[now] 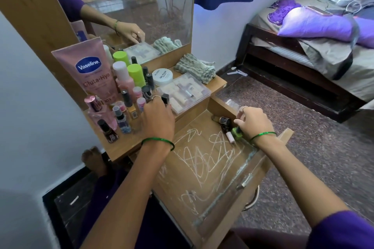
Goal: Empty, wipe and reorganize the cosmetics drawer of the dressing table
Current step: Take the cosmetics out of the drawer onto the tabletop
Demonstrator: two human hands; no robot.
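The drawer (202,159) stood pulled out at centre frame, nearly empty — only a few small bottles lay in its upper right corner, against the wall. The right hand (253,122) was curled round a green polish bottle (237,134), its grip on the dark cap; a brown bottle (224,123) and a pale pink one (230,137) lay touching it. The left hand (158,116) was up on the worktop (121,147), its grip pinching a dark bottle (165,98) among the crowd already set out there.

These looked like little glass things — light, hard, smooth, likely to roll and crack if dropped. Best taken by the body, I judged, since a cap may be loose. The folded cloth (195,67) waited near the mirror.
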